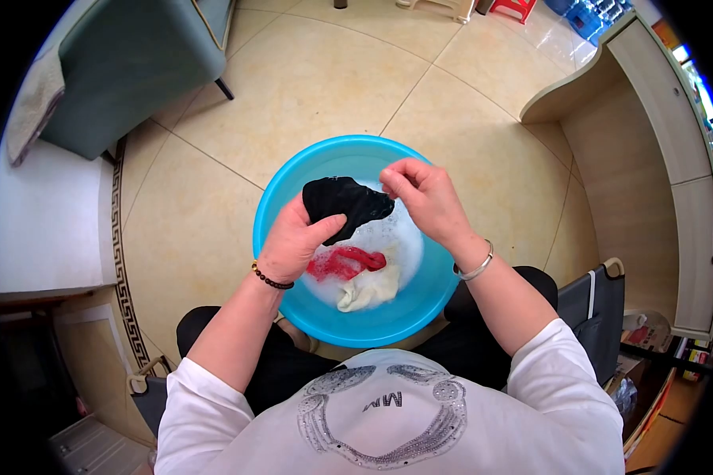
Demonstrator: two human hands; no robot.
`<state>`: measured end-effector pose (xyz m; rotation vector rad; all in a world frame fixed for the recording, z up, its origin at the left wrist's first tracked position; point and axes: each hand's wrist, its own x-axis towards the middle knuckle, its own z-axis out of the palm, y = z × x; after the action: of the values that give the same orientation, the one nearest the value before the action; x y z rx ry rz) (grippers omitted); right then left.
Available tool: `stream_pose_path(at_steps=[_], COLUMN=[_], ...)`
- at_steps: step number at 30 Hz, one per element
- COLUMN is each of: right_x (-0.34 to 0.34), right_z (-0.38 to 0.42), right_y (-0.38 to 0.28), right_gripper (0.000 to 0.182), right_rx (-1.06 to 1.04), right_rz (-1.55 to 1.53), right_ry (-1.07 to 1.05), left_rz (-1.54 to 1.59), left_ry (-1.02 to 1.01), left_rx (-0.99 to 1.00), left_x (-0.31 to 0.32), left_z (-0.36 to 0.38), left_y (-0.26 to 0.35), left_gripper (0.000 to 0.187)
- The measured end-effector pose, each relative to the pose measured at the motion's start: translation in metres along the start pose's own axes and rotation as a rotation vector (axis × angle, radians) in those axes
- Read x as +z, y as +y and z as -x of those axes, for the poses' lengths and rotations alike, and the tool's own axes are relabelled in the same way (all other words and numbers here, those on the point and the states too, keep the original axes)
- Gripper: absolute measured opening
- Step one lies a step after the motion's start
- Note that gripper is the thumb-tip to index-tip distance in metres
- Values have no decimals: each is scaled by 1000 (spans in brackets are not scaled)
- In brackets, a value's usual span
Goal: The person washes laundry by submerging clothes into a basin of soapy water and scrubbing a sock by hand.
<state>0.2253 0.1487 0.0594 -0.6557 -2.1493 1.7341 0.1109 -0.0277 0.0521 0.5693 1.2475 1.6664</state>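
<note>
- Head view, the only one: left hand [289,237] grips a black cloth [339,207], thumb pressed on its near side, the other fingers mostly hidden beneath
- Black cloth is held bunched above the basin [264,202], apart from the suds [408,252], narrow end pointing at the right hand [432,202]
- Right hand: thumb and curled fingers drawn together just beside that narrow end; cannot tell whether they pinch an edge of it
- Inside the basin, lying in the suds: a red cloth [343,263] and, just beside it on the near side, an off-white cloth [371,288]
- Risk, as judged: black cloth looks wet, so it could slip from the left hand's one-sided hold and splash
- Risk, as judged: dark or red dye could bleed onto the off-white cloth, the pieces sharing one basin
- Risk, as judged: a knock from either knee could tip suds onto the tile floor [317,71]
- Count: hands two, basin one, cloths three by colour (black one, red one, off-white one), beaded bracelet [272,278] one, silver bangle [477,264] one; further pieces under the foam cannot be ruled out
</note>
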Motion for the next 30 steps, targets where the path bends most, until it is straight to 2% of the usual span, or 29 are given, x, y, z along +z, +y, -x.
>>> stream_pose_path(at_steps=[1,3,11,13,15,18,20,21,22,24,26,30], right_x=[3,10,11,11,11,21,27,28,28,27,27,26], right_z=[2,7,4,3,0,5,13,16,18,16,13,8], right_y=[-4,-13,3,5,9,6,-1,-5,-7,-4,2,13], right_gripper=[16,17,17,18,19,19,20,20,21,19,16,21], right_rx=[0,-174,-51,38,28,-42,-97,-122,-146,-139,-19,-23], right_rz=[-1,31,-23,-71,-112,-162,-169,-36,96,109,11,-89], right_ry=[-2,-105,-93,-62,-76,-97,-106,-110,-113,-112,-82,-72], left_rz=[34,68,62,74,84,4,-244,-337,-336,-317,-249,-144], left_ry=[5,8,64,77,88,66,33,11,10,13,10,3], left_rx=[-16,-33,34,26,20,33,-10,27,25,3,19,-45], left_x=[1,3,4,1,-1,0,6,7,6,5,7,10], left_z=[0,0,-3,-3,-4,-3,-1,0,-1,-2,-3,-5], left_y=[0,1,-3,-4,-3,-2,-1,-4,-6,-7,-4,3], left_gripper=[39,38,29,28,27,28,34,36,36,38,40,40])
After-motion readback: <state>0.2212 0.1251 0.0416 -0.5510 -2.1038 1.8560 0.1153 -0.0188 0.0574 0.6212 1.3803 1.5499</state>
